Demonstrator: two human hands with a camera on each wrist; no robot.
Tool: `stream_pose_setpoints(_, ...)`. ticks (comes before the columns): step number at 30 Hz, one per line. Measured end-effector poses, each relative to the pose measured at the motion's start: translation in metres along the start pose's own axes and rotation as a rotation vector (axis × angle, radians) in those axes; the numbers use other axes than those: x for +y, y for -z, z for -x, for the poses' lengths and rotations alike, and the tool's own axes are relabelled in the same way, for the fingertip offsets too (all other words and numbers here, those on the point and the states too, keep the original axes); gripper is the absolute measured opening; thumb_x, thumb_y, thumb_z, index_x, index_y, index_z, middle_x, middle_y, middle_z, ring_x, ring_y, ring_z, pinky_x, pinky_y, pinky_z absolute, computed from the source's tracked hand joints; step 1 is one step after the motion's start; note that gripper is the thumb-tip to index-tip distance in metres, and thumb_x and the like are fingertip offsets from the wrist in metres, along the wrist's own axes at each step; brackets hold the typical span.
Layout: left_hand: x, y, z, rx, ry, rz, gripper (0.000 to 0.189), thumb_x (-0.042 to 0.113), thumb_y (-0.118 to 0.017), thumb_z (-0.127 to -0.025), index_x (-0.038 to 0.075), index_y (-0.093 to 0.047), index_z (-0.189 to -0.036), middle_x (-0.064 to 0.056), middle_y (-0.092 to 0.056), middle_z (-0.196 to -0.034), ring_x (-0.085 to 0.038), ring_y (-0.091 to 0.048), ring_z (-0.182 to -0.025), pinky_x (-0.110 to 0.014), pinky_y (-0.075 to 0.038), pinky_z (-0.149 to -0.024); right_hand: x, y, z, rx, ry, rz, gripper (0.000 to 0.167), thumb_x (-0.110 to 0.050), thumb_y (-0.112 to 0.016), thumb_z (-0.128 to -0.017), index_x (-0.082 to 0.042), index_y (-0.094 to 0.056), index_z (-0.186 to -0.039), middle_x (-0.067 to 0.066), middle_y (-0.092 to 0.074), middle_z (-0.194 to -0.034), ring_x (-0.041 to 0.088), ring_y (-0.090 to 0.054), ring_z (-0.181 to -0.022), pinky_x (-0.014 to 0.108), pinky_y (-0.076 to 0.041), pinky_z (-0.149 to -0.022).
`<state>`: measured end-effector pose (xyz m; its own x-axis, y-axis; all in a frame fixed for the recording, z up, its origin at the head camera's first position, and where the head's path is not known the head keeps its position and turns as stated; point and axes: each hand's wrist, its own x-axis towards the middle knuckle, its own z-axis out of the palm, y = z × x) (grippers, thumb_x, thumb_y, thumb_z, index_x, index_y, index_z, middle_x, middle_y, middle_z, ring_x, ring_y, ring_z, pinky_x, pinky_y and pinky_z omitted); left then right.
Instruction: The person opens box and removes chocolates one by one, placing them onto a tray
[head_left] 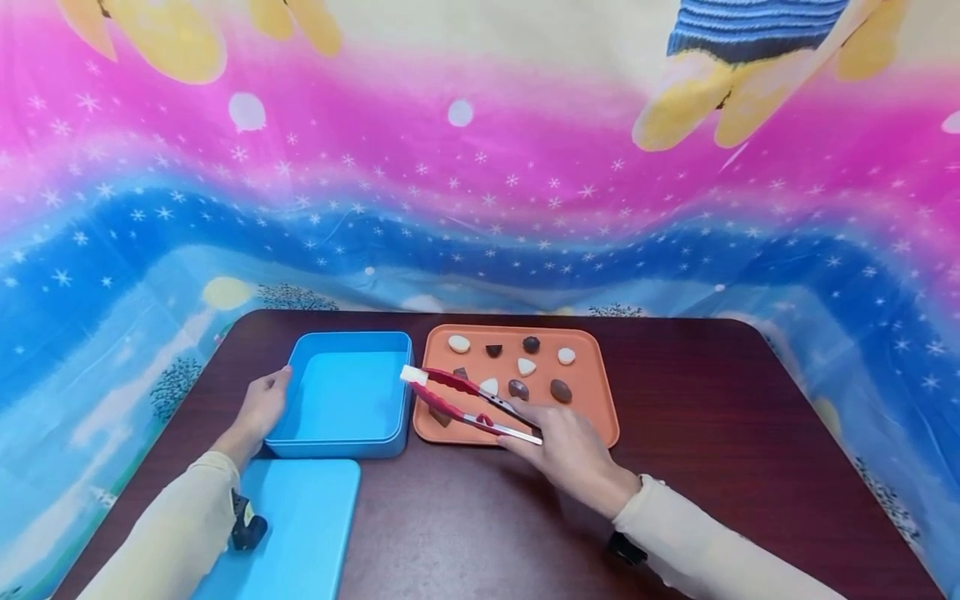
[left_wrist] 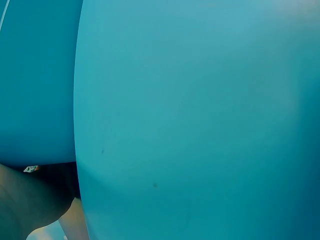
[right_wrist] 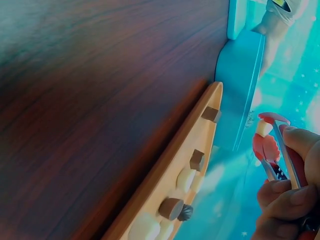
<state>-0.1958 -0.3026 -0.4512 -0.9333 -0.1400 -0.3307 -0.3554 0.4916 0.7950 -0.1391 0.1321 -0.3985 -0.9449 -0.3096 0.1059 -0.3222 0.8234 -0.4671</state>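
Observation:
My right hand [head_left: 573, 450] grips a pair of red-and-silver tongs [head_left: 444, 407]. Between the tong tips is a small white chocolate-like piece [head_left: 413, 375], over the right rim of a blue box [head_left: 345, 396]; the right wrist view also shows this white piece [right_wrist: 264, 128] pinched there. With its thumb at the rim, my left hand [head_left: 262, 406] holds the box's left wall. Inside, the box has a bare floor. Just right of it lies an orange tray [head_left: 609, 421] bearing several white, brown and dark chocolate-like pieces, including a brown oval one [head_left: 560, 390].
A flat light-blue lid [head_left: 300, 517] lies in front of the box, under my left forearm, and fills most of the left wrist view. Everything stands on a dark brown table [head_left: 697, 400]. A patterned cloth [head_left: 480, 192] hangs behind and around it.

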Motion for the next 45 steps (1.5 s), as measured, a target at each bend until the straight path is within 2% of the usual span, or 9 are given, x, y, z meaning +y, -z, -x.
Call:
stream_pose_setpoints(3,-0.001,0.000,0.000,-0.001,0.001,0.000,0.083,0.058,-0.010,-0.106,-0.006,-0.003,-0.159,-0.034,-0.008,-0.165,-0.054,-0.010,-0.153,-0.068,-0.015,-0.123,0.005,0.002,0.003,0.002,-0.004,0.010,0.056,-0.047,-0.077,-0.087,-0.024,-0.066,-0.136,-0.016,-0.051,-0.058,0.004,-0.031,-0.046,0.022,-0.025,-0.043)
stream_pose_setpoints(15,0.001,0.000,0.000,0.006,-0.002,-0.002,0.081,0.056,-0.010,-0.107,-0.006,-0.004,-0.159,-0.033,-0.008,-0.165,-0.054,-0.010,-0.153,-0.067,-0.016,-0.123,0.020,0.017,0.014,0.017,-0.012,0.047,0.054,-0.046,-0.078,-0.086,-0.024,-0.068,-0.134,-0.011,-0.044,-0.054,0.005,-0.031,-0.048,0.022,-0.026,-0.043)
stream_pose_setpoints(21,0.001,0.000,-0.001,0.009,-0.011,-0.002,0.080,0.055,-0.010,-0.107,-0.005,-0.004,-0.159,-0.033,-0.008,-0.165,-0.054,-0.010,-0.152,-0.068,-0.016,-0.123,0.028,0.021,0.019,0.016,-0.015,0.060,0.055,-0.046,-0.078,-0.086,-0.024,-0.067,-0.135,-0.013,-0.055,-0.063,0.005,-0.040,-0.055,0.024,-0.034,-0.048)
stream_pose_setpoints(27,0.000,-0.002,0.000,0.014,-0.014,0.000,0.081,0.056,-0.010,-0.107,-0.006,-0.005,-0.159,-0.033,-0.009,-0.165,-0.054,-0.010,-0.152,-0.069,-0.016,-0.122,0.034,0.024,0.023,0.011,-0.030,0.079,0.053,-0.046,-0.079,-0.086,-0.028,-0.068,-0.134,-0.011,-0.063,-0.072,0.007,-0.043,-0.057,0.025,-0.035,-0.049)
stream_pose_setpoints(36,0.000,-0.001,0.001,0.013,-0.021,-0.001,0.081,0.056,-0.011,-0.107,-0.006,-0.004,-0.159,-0.033,-0.008,-0.165,-0.054,-0.010,-0.152,-0.069,-0.016,-0.122,0.040,0.026,0.031,0.011,-0.044,0.093,0.055,-0.045,-0.080,-0.085,-0.029,-0.066,-0.136,-0.013,-0.054,-0.063,0.007,-0.042,-0.055,0.025,-0.036,-0.050)
stream_pose_setpoints(45,0.000,-0.001,0.001,0.008,-0.031,0.009,0.081,0.056,-0.012,-0.107,-0.005,-0.005,-0.159,-0.031,-0.008,-0.166,-0.053,-0.010,-0.153,-0.068,-0.016,-0.123,0.044,0.025,0.036,0.008,-0.040,0.089,0.056,-0.044,-0.080,-0.084,-0.029,-0.066,-0.136,-0.010,-0.067,-0.072,0.006,-0.049,-0.060,0.027,-0.039,-0.054)
